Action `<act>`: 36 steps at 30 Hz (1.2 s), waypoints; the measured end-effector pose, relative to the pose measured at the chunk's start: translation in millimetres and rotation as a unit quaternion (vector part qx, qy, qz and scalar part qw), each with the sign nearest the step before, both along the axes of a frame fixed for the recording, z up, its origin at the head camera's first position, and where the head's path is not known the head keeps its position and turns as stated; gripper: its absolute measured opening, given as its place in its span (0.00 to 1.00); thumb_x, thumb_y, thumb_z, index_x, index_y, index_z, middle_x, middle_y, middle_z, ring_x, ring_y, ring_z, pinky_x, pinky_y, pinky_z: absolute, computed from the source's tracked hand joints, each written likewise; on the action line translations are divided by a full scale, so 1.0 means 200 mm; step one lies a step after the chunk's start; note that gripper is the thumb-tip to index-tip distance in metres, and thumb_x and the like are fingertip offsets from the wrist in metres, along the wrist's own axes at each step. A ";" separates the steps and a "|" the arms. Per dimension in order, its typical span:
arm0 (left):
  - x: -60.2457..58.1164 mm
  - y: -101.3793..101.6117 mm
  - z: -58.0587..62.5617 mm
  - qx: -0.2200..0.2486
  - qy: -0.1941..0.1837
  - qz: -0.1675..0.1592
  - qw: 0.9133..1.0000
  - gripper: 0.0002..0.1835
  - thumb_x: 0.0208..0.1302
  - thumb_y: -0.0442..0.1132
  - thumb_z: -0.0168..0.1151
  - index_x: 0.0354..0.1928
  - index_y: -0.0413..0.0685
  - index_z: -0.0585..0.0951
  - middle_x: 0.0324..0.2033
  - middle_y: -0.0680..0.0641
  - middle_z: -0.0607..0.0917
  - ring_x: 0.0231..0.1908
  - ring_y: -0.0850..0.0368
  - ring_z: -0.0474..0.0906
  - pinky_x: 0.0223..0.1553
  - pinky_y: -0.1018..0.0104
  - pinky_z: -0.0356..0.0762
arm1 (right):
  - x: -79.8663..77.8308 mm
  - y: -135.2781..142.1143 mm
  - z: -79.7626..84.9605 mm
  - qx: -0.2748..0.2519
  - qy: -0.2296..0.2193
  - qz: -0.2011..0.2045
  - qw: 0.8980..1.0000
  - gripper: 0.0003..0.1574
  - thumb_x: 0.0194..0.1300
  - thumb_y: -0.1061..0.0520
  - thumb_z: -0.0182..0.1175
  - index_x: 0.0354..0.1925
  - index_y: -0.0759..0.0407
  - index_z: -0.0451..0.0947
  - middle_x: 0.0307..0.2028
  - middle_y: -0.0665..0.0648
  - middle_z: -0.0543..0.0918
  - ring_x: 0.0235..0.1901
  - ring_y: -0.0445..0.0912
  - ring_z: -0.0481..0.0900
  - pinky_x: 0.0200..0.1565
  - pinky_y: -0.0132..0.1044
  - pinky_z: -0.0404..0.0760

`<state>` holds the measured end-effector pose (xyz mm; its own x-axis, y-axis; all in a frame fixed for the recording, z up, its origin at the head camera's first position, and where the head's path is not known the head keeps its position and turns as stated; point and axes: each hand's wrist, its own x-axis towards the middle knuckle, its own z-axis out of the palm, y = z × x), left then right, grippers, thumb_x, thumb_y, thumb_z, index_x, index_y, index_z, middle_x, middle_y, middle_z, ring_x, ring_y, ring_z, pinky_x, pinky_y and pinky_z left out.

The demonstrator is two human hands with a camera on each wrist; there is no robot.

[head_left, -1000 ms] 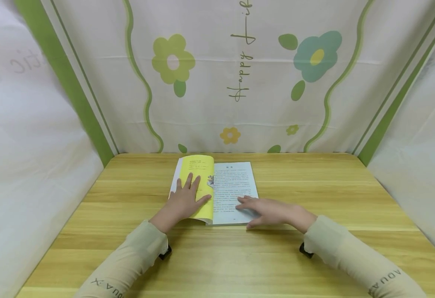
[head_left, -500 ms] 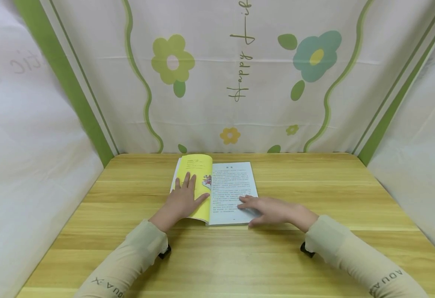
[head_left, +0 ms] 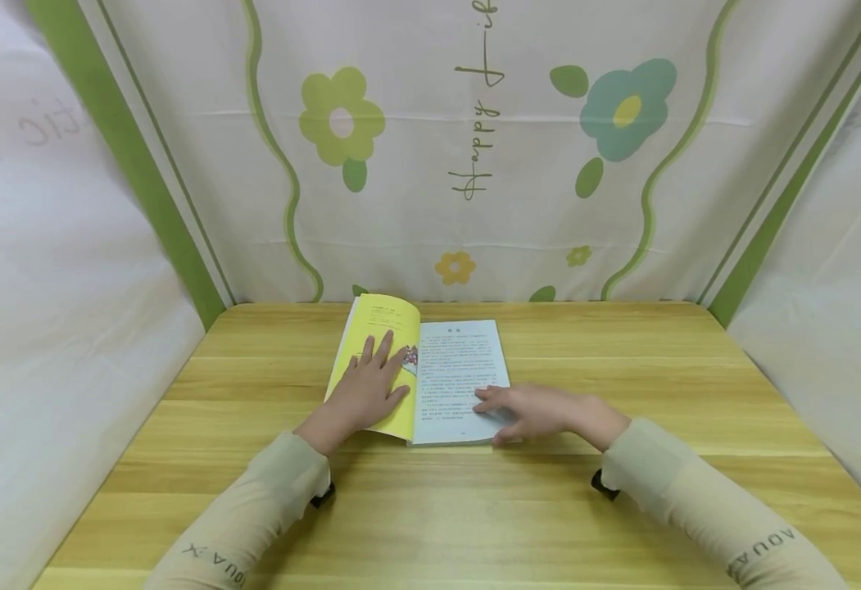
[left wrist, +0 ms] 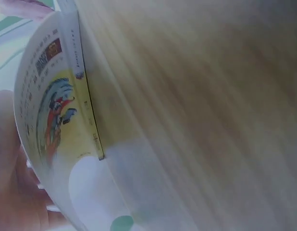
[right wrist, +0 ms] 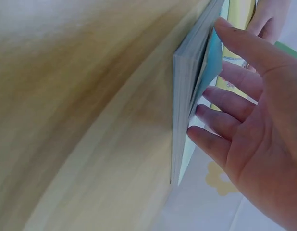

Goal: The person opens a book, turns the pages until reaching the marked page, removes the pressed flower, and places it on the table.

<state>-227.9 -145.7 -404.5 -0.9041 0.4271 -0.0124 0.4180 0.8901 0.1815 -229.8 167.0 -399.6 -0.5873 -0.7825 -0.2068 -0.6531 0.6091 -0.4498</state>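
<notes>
An open paperback book [head_left: 454,360] lies on the wooden table, a printed white page on its right side. My left hand [head_left: 364,389] rests with spread fingers on the yellow inside of the cover [head_left: 393,315]. In the left wrist view, the illustrated outside of that cover [left wrist: 59,110] curves up off the table beside the spine [left wrist: 86,91], my left fingers [left wrist: 40,185] showing behind its edge. My right hand [head_left: 536,412] touches the lower right of the printed page, fingers slightly bent. In the right wrist view its fingertips [right wrist: 199,132] meet the lifted leaves, the thumb standing apart.
The wooden table [head_left: 445,516] extends around the book. White fabric with printed flowers [head_left: 342,119] hangs behind the table, and pale fabric walls [head_left: 61,328] stand on both sides. Dark wrist devices [head_left: 605,485] sit under the sleeves.
The yellow cover has opened leftward, and its far edge now stands higher. My left hand has moved slightly with it. My right hand has barely shifted.
</notes>
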 end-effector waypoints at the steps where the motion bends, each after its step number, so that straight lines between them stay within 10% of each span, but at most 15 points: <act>1: 0.00 0.00 0.00 -0.004 0.000 -0.011 1.000 0.36 0.80 0.53 0.50 0.81 0.46 0.56 0.80 0.36 0.42 0.77 0.30 0.36 0.69 0.29 0.52 | 0.00 0.00 0.00 0.002 0.001 0.001 1.000 0.38 0.66 0.48 0.71 0.68 0.62 0.75 0.74 0.63 0.66 0.74 0.58 0.61 0.71 0.55 0.61; 15: -0.01 -0.03 -0.02 -0.019 -0.003 -0.129 0.991 0.30 0.83 0.51 0.46 0.78 0.43 0.64 0.80 0.42 0.51 0.78 0.35 0.39 0.70 0.30 0.50 | -0.02 0.02 0.02 0.000 -0.016 0.006 1.000 0.31 0.68 0.54 0.69 0.66 0.61 0.78 0.74 0.61 0.67 0.74 0.57 0.62 0.68 0.52 0.67; 27: -0.02 -0.04 -0.02 -0.022 0.001 -0.134 0.991 0.30 0.82 0.50 0.47 0.77 0.42 0.65 0.80 0.42 0.52 0.78 0.34 0.42 0.69 0.29 0.53 | -0.03 0.06 0.01 -0.012 -0.029 0.009 0.999 0.33 0.60 0.66 0.63 0.65 0.61 0.79 0.74 0.62 0.66 0.75 0.56 0.60 0.43 0.36 0.73; 36: 0.00 -0.04 -0.01 -0.011 -0.014 -0.121 0.993 0.31 0.82 0.50 0.48 0.77 0.41 0.64 0.80 0.42 0.52 0.78 0.35 0.42 0.69 0.29 0.52 | -0.04 0.08 0.01 -0.013 0.010 -0.008 1.000 0.29 0.66 0.68 0.63 0.65 0.64 0.78 0.72 0.64 0.69 0.73 0.60 0.64 0.70 0.56 0.64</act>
